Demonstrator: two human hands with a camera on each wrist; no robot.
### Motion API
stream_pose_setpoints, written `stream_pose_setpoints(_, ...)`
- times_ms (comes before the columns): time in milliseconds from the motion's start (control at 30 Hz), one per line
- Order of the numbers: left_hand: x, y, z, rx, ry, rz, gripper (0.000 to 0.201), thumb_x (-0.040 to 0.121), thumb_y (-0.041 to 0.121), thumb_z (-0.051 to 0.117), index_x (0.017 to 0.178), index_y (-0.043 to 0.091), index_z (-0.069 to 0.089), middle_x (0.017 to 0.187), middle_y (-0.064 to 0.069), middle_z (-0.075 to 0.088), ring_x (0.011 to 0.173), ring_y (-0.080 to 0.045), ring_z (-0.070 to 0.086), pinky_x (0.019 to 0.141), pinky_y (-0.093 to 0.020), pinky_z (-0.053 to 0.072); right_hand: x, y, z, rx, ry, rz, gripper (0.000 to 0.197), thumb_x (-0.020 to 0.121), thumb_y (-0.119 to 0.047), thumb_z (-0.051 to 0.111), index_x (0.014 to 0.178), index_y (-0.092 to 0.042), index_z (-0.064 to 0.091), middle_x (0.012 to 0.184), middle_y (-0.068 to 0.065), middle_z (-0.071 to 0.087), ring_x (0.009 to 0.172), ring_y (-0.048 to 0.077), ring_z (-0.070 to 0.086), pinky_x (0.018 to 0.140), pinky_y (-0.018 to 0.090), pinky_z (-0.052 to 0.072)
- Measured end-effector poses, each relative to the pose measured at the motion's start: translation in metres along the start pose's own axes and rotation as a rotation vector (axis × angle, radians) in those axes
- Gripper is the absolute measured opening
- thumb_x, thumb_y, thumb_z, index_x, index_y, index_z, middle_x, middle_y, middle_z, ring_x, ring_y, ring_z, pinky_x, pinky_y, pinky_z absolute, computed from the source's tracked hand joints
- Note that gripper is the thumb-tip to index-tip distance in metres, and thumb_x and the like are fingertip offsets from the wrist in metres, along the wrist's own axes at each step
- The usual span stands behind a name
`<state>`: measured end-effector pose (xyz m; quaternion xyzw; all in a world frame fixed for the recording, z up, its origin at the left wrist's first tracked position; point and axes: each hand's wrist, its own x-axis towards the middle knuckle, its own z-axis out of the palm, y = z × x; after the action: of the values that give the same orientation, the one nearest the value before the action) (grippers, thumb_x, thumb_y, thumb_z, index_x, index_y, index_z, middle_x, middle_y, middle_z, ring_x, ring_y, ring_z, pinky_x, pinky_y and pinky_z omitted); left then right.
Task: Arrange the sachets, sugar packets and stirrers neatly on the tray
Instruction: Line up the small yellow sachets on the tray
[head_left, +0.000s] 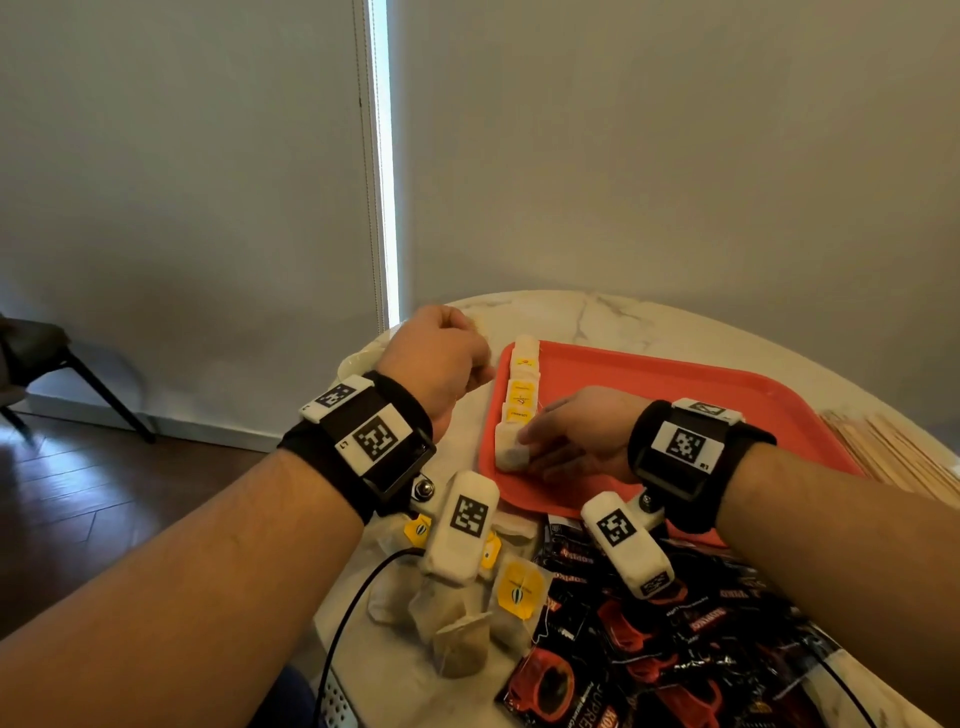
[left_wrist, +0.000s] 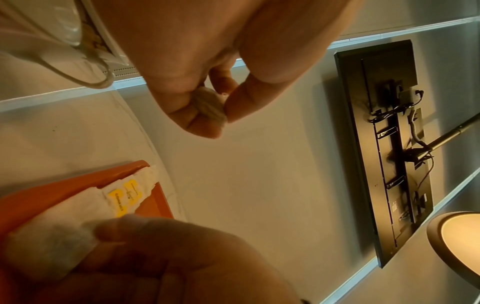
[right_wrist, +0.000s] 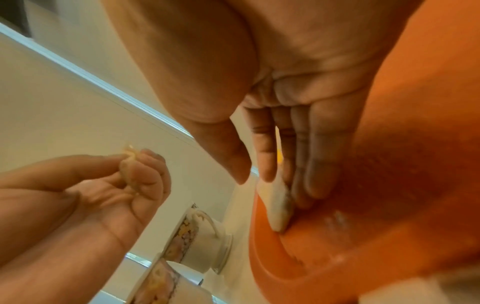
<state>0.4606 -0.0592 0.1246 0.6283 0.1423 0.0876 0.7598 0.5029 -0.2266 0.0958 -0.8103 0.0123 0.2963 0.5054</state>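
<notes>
My right hand (head_left: 566, 434) lies on the tray (head_left: 727, 395), its straight fingers (right_wrist: 322, 164) pressing the near end of the row of tea bags (head_left: 519, 400) that stands along the tray's left edge. My left hand (head_left: 441, 358) is raised over the desk (head_left: 597, 312), just left of the tray, and pinches one tea bag (left_wrist: 209, 107) between thumb and fingers.

More loose tea bags (head_left: 457, 618) lie on the desk near me, the black coffee sachets (head_left: 675, 639) are in a pile beside them, and the stirrers (head_left: 893, 457) lie to the right of the tray. None of these is on the tray yet.

I think the row is the risk. The bags lean one on another, so if I take my right hand away too soon, or push the new bag in too strongly, they may fall flat or slide apart. The strings and yellow tags can also catch on my fingers and pull a bag out. The bag in my left hand is soft; a weak pinch could drop it beside the tray.
</notes>
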Motion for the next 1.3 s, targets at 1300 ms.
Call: stream_pose_setpoints(1300,-0.032,0.010,0.020,0.125,-0.035,0.071,0.049,0.080,-0.013,0.072,0.115,0.015,0.053,0.114,-0.021,0.068,0.094,-0.034,0.075,0.071,-0.037,0.063,-0.057,-0.035,-0.022,0.091,0.169,-0.540,0.022,0.083,0.011,0.072,0.090,-0.006,0.059,0.076,0.017,0.064,0.061,0.024,0.067,0.065,0.040,0.062)
